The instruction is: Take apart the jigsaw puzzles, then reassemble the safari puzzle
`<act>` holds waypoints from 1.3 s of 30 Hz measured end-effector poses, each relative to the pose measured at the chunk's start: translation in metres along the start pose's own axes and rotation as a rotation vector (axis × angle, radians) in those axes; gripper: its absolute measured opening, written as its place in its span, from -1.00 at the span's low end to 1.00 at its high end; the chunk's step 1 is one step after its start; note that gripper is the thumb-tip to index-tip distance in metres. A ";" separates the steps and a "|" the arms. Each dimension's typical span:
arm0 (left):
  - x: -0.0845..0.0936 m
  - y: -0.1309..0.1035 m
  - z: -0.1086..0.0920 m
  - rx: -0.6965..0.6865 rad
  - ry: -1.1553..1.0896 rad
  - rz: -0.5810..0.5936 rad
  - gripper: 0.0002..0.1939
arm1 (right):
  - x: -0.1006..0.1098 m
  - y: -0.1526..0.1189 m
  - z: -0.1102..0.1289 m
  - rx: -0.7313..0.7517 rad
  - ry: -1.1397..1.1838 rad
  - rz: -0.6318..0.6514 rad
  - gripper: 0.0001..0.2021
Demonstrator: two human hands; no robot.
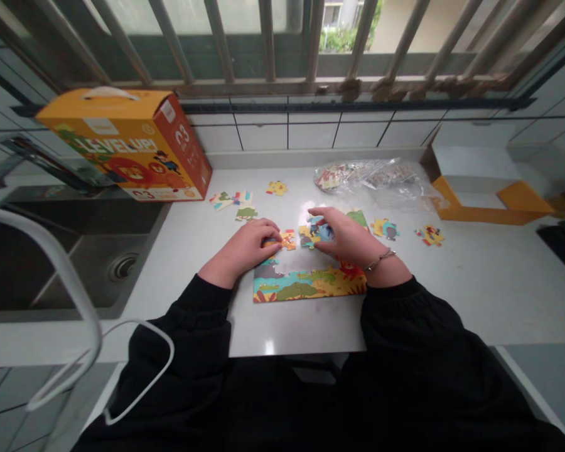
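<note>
My left hand [253,247] is closed, with thumb and fingertips pressed at the left end of an orange puzzle piece [289,239]. Just to the right, my right hand [348,237] curves its thumb and fingers around a joined blue and yellow puzzle section [312,233]; a narrow gap separates it from the orange piece. Below both hands lies an assembled puzzle strip [306,285] with a crocodile and green bushes. My right hand and wrist partly cover its right side. A green puzzle piece [357,218] shows beyond my right hand.
Loose puzzle pieces lie around: a yellow piece [277,188], a green piece [246,213], a grey and yellow piece [386,228]. A plastic bag of pieces [371,176] rests near the wall. An orange puzzle box [136,147] stands beside the sink [144,263]; an open box [480,194] sits right.
</note>
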State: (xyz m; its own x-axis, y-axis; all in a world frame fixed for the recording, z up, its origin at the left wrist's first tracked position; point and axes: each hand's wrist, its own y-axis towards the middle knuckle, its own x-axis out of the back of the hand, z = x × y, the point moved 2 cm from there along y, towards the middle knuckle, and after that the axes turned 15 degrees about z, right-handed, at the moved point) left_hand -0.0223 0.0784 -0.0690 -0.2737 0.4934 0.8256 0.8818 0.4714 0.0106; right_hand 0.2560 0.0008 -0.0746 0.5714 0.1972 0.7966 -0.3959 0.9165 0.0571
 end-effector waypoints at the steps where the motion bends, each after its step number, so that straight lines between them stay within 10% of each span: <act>1: 0.000 0.000 -0.001 0.003 0.000 -0.001 -0.97 | -0.002 0.002 0.001 0.015 -0.001 0.021 -0.26; 39: -0.002 0.000 0.002 -0.012 0.003 -0.009 -0.97 | 0.002 -0.003 0.024 0.139 -0.071 0.246 -0.63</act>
State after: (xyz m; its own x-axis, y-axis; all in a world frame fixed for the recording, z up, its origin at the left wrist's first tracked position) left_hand -0.0223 0.0786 -0.0714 -0.2802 0.4866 0.8274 0.8840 0.4668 0.0248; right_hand 0.2413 -0.0101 -0.0587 0.3961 0.3778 0.8369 -0.6137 0.7869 -0.0647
